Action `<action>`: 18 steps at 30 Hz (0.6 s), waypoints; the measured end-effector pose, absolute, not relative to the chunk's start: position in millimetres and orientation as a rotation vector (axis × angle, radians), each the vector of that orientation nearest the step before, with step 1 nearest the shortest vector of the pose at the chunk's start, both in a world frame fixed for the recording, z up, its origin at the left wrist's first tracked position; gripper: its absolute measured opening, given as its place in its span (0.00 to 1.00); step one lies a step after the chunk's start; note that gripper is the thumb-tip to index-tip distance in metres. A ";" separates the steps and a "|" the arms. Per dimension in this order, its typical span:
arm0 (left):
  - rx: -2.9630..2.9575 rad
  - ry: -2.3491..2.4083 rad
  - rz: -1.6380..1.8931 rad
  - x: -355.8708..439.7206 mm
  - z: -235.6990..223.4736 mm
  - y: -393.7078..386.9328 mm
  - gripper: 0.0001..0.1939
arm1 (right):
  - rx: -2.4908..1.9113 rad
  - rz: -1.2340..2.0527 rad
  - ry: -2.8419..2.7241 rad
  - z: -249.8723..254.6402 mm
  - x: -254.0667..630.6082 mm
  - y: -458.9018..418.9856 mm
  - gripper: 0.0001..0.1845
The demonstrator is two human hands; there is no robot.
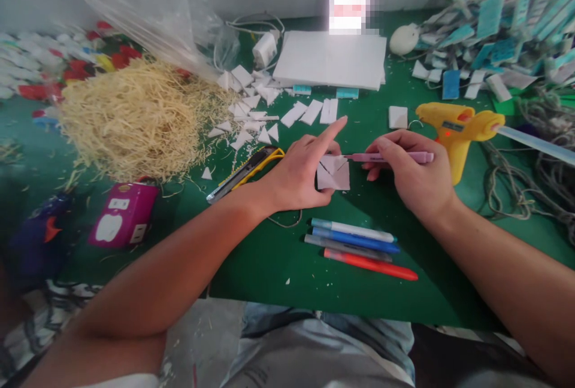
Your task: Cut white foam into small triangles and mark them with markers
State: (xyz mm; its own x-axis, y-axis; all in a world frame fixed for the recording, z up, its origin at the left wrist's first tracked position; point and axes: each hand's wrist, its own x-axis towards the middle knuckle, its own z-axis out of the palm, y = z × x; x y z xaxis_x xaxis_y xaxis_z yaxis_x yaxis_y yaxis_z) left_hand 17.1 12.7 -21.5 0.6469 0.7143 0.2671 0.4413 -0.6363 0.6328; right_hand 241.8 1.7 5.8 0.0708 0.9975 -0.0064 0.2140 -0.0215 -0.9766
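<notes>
My left hand (305, 169) grips a small square white foam piece (335, 179) by its edges, thumb below and fingers above, while its index finger points up and away. A notch or fold shape shows at the top of the piece. In my right hand (415, 175) is a pink marker pen (386, 157), held almost level. The pen's tip is at the upper right edge of the foam piece; whether it touches I cannot tell. A yellow utility knife (247, 173) lies beside my left wrist.
Several markers (359, 244) lie in front. Foam scraps (254, 112), foam sheets (330, 58) and a straw pile (135, 115) are behind and left. A yellow glue gun (458, 133) and cord (507, 184) stand right. A magenta box (123, 214) sits at left.
</notes>
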 end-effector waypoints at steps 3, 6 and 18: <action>2.356 0.923 0.682 17.0 -21.4 12.8 0.56 | -1.400 1.061 -1.310 5.3 240.6 2.1 0.13; 2.373 0.915 0.699 17.4 -21.2 12.6 0.55 | -1.389 1.075 -1.288 4.5 240.9 2.5 0.13; 2.371 0.915 0.673 17.7 -21.3 13.9 0.58 | -1.353 1.069 -1.344 2.1 244.2 2.7 0.14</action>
State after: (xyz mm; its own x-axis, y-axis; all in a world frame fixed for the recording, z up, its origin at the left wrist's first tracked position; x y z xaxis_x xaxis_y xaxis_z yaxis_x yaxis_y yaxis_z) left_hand 17.7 13.9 -21.3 0.6507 0.7128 0.2617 0.4618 -0.6451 0.6087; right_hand 244.2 2.7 2.1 0.0272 0.9993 0.0244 0.2009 0.0184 -0.9794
